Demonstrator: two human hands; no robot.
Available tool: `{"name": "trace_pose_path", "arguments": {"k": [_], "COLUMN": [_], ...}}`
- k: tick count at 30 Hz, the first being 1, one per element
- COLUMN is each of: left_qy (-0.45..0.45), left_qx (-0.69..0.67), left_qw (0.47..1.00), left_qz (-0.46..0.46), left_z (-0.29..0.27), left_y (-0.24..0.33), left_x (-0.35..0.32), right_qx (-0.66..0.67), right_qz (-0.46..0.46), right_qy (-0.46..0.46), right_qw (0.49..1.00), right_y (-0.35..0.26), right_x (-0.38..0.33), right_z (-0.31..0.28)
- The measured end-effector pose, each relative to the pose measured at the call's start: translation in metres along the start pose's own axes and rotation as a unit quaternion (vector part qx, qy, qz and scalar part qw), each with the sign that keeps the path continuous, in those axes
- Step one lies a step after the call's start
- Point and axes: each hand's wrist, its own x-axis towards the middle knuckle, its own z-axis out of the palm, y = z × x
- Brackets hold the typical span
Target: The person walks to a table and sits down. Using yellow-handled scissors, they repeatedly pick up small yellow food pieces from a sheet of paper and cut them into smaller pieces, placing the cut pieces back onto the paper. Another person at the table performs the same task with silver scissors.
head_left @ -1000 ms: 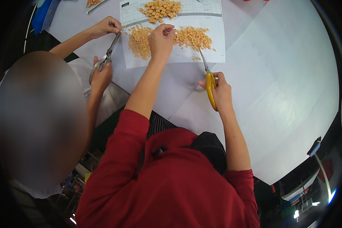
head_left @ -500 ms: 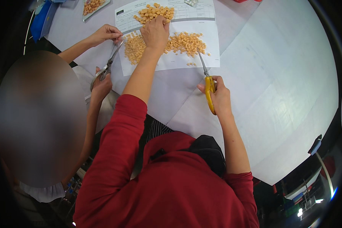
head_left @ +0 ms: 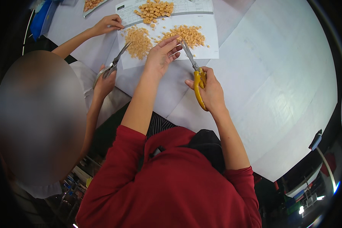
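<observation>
My right hand (head_left: 212,91) is closed round the yellow handles of a pair of scissors (head_left: 196,70), whose blades point away from me and look slightly apart. At their tips, my left hand (head_left: 163,57) pinches what looks like a small orange food cube; the fingers and the pile behind partly hide it. Beyond my left fingers spreads a pile of small cut orange pieces (head_left: 188,35) on a white printed sheet (head_left: 209,22). Farther back lies a heap of larger orange cubes (head_left: 154,10). Another pile of fine pieces (head_left: 138,40) lies left of my left hand.
At my left a co-worker's hand (head_left: 105,81) holds dark metal scissors (head_left: 112,67), their tips over the left pile. That person's other hand (head_left: 108,24) rests by the sheet's left edge. A tray of orange pieces (head_left: 90,7) and a blue bin (head_left: 41,21) stand far left.
My left hand has come back from the larger cubes toward me and right, to the scissors' tips. My right hand has shifted slightly left with the scissors. The co-worker's scissors have moved to the left pile.
</observation>
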Motion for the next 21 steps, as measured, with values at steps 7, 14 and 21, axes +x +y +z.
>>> {"name": "trace_pose_path", "arguments": {"k": [7,14,21], "left_qy": [0.016,0.038,0.045], "left_qx": [0.030,0.013,0.036], "left_qw": [0.999,0.999,0.997], "left_qz": [0.016,0.029,0.050], "left_z": [-0.008,-0.008,-0.013], "left_y": [-0.011,-0.015,-0.018], "left_x": [-0.014,-0.020,-0.018], "right_qx": [-0.034,-0.060,-0.061], "right_qz": [-0.026,-0.025,-0.033], "right_qy": [0.014,0.013,0.008], "right_qw": [0.999,0.998,0.998], "right_y": [0.000,0.003,0.003], "right_x": [-0.010,-0.010,-0.010], "right_z": [0.009,0.013,0.015]}}
